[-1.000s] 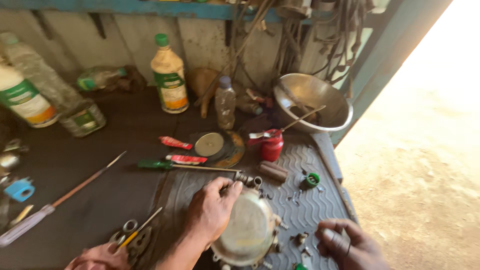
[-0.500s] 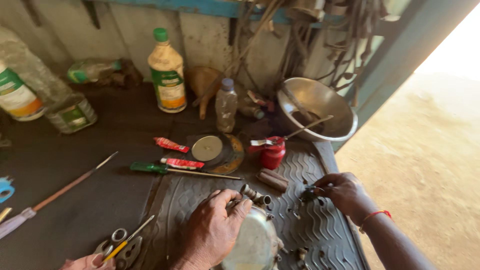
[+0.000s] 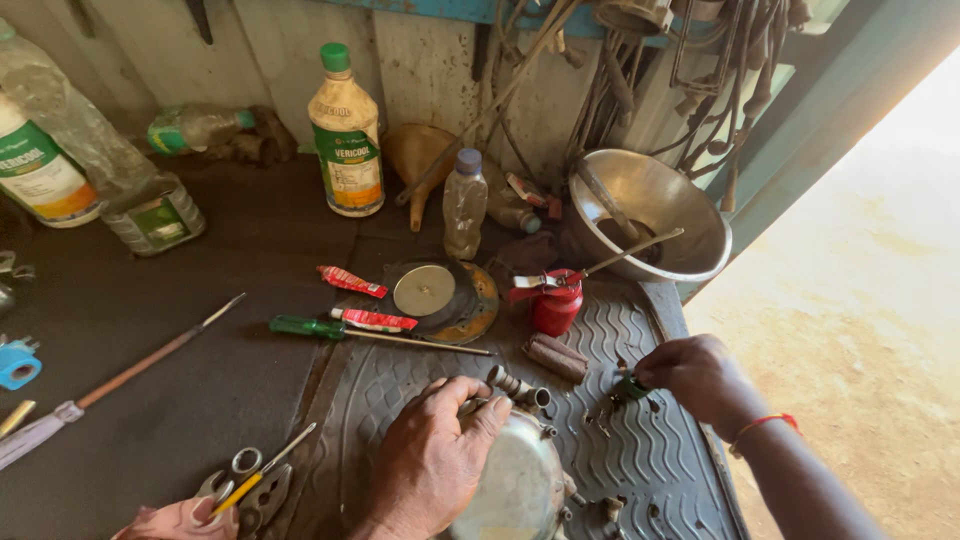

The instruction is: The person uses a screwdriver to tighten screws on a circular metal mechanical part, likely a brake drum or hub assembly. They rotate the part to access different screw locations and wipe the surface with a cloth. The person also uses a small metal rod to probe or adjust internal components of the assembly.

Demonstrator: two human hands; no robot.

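Left hand (image 3: 435, 462): palm down, fingers spread and curled over the rim of a round, dull silver metal housing (image 3: 510, 490), which lies under and just right of the palm on a dark ribbed rubber mat (image 3: 640, 340). A short grey metal stub with a ringed end (image 3: 520, 386) sticks out just beyond the fingertips, touching the housing's far edge.

Right hand (image 3: 695, 375): fingers pinched narrow on a small dark green-tinted metal part (image 3: 628, 390), held low over the mat; whether the part touches the mat cannot be told. A red thread band (image 3: 762, 424) sits on that wrist.

Between the hands: bare mat and a few small loose metal bits.

Just beyond the right hand: a brown ridged cylinder (image 3: 556, 356) lying flat, and past it a small red oil can with a long thin spout (image 3: 556, 300). Further off, a wide dented steel bowl (image 3: 650, 215) against the wall.

Beyond the left hand: a green-handled screwdriver (image 3: 370, 334) lying crosswise, a red crumpled tube (image 3: 375, 320) touching it, and a round flat metal disc on a dark ring (image 3: 430, 292). Well beyond, a tan plastic bottle with a green cap (image 3: 345, 135) and a small clear plastic bottle with a grey-blue cap (image 3: 465, 205), both upright.

Left of the left hand: a long brown-shafted tool (image 3: 120, 375) lying slantwise, well apart. Near the left wrist: grey pliers with a yellow-handled tool across them (image 3: 250, 482).
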